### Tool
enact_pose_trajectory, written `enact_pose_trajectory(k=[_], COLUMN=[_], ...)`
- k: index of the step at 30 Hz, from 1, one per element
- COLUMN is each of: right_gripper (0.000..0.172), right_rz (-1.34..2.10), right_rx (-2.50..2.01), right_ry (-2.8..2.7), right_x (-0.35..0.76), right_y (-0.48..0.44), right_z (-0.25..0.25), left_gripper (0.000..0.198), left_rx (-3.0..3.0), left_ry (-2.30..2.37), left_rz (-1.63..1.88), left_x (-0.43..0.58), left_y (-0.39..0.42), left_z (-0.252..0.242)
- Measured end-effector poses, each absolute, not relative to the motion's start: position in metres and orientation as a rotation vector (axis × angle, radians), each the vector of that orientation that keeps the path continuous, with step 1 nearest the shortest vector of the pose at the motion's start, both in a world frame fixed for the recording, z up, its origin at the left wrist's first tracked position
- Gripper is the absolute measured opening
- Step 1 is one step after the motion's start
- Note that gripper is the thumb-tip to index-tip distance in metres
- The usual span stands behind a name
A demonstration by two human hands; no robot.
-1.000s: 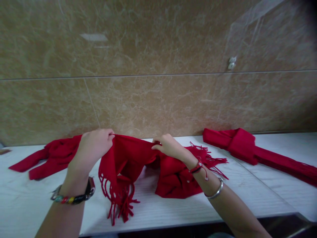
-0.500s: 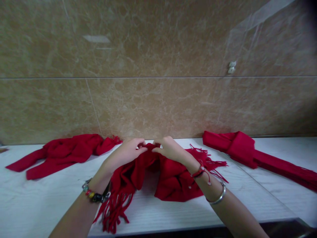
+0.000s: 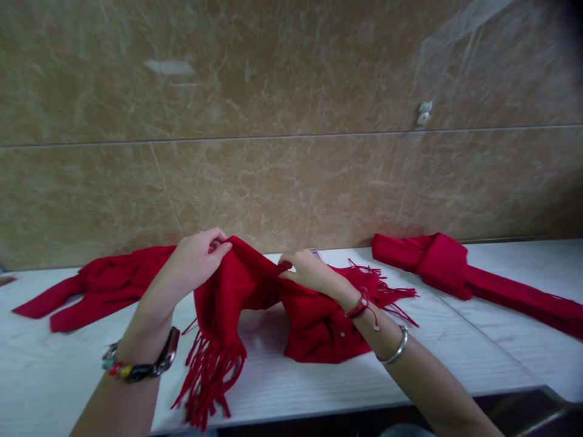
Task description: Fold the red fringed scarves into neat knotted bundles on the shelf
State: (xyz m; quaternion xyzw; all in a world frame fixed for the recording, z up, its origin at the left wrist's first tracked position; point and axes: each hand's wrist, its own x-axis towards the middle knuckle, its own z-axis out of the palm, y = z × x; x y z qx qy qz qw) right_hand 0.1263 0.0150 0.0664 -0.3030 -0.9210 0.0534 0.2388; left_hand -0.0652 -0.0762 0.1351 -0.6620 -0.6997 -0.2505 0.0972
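Observation:
A red fringed scarf (image 3: 255, 273) is stretched between my two hands above the white tabletop. My left hand (image 3: 200, 255) pinches its upper edge at the left, raised near the wall. Further right, my right hand (image 3: 310, 270) grips the same edge with thumb and fingers. One fringed end hangs toward the front edge below my left hand. The scarf's other part lies bunched on the table under my right wrist, its fringe spread to the right.
Another red scarf (image 3: 113, 279) lies crumpled at the left, partly behind my left hand. A folded, knotted red scarf (image 3: 441, 264) rests at the right. Behind the white table (image 3: 455, 358) rises a brown marble-tiled wall (image 3: 282, 182) with a small white figure (image 3: 424, 113) on it.
My left hand has moved left and up, drawing the scarf's edge out from my right hand, so the cloth between them is spread wider. My right hand has stayed nearly in place.

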Motion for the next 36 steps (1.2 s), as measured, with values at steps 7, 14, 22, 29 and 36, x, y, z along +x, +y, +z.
enact_pose_trajectory(k=[7, 14, 22, 29, 36], right_gripper=[0.015, 0.013, 0.018, 0.016, 0.016], right_rz=[0.21, 0.253, 0.189, 0.073, 0.044], right_rx=[-0.79, -0.814, -0.864, -0.931, -0.976], right_ry=[-2.51, -2.354, -2.363, -2.479, -2.485], right_x=[0.113, 0.106, 0.111, 0.12, 0.126], right_y=[0.014, 0.004, -0.004, 0.009, 0.01], right_z=[0.054, 0.063, 0.072, 0.068, 0.072], left_gripper=[0.023, 0.042, 0.023, 0.024, 0.025], left_rx=[-1.909, -1.928, -2.561, -2.069, -1.872], left_ry=[-2.131, -2.009, -1.869, -1.961, -2.096], left_rz=[-0.675, -0.345, -0.577, -0.556, -0.256], left_x=[-0.069, -0.078, -0.045, -0.068, -0.085], left_y=[-0.082, -0.071, -0.068, -0.069, -0.069], left_z=[0.138, 0.116, 0.115, 0.122, 0.123])
